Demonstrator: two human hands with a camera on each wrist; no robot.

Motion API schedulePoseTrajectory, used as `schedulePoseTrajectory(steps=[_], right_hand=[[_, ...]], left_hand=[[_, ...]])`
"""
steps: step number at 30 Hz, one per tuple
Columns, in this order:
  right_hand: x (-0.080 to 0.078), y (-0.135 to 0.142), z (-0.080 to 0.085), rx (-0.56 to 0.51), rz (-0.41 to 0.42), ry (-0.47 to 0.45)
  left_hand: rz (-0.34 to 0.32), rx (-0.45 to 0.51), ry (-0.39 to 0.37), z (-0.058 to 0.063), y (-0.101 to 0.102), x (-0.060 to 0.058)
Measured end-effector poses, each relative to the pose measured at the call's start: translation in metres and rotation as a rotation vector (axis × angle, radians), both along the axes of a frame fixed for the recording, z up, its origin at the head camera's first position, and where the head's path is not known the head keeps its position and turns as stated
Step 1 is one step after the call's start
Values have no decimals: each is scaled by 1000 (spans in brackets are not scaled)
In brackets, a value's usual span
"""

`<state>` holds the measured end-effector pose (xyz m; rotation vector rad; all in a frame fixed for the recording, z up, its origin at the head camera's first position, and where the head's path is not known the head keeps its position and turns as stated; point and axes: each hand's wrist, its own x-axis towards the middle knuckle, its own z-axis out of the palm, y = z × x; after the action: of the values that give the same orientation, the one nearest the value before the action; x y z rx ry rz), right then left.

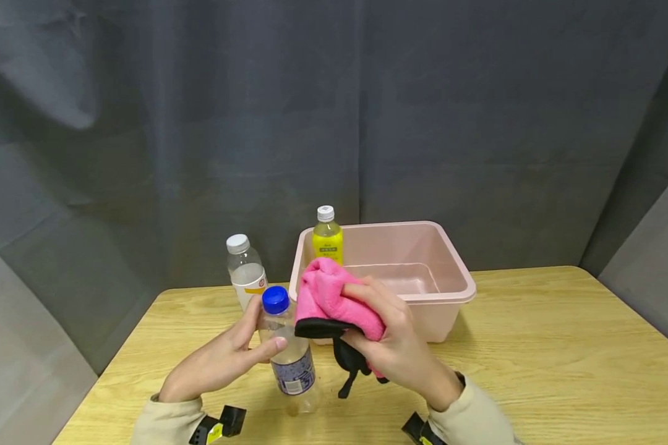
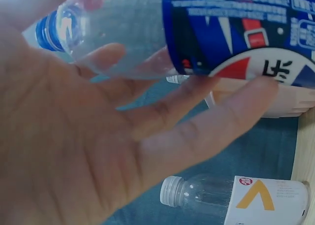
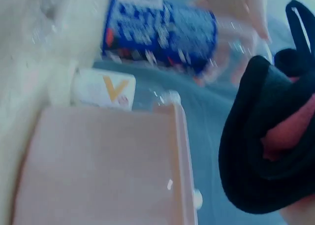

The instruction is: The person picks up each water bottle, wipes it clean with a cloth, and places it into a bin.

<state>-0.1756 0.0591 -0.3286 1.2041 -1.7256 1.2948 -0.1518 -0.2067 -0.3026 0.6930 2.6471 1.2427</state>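
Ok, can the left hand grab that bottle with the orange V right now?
Probably not just yet: the left hand is busy holding the blue-capped bottle. If it let go, likely yes, since the orange-V bottle stands close by and nothing covers its white cap.

The see-through bottle has a blue cap and a blue label with red and white marks. The cloth is bright pink with a black edge. A yellow bottle has a white cap; a white-labelled bottle wears a yellow V. The tub is pale pink, and the table is light brown with wavy lines. The curtain looks dark grey, perhaps bluish.
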Motion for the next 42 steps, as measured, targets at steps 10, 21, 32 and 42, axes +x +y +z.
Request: schedulePoseTrajectory(steps=[10, 21, 32, 42], right_hand=[[6, -15, -14, 147, -59, 5], [11, -6, -5, 319, -167, 30], [11, -1, -11, 508, -187, -62], [-1, -6, -40, 915, -144, -267]], left_hand=[[-31, -6, 79, 1, -5, 1], [-21, 51, 74, 0, -2, -2], [-17, 125, 12, -3, 1, -3], [11, 77, 4, -3, 5, 0]])
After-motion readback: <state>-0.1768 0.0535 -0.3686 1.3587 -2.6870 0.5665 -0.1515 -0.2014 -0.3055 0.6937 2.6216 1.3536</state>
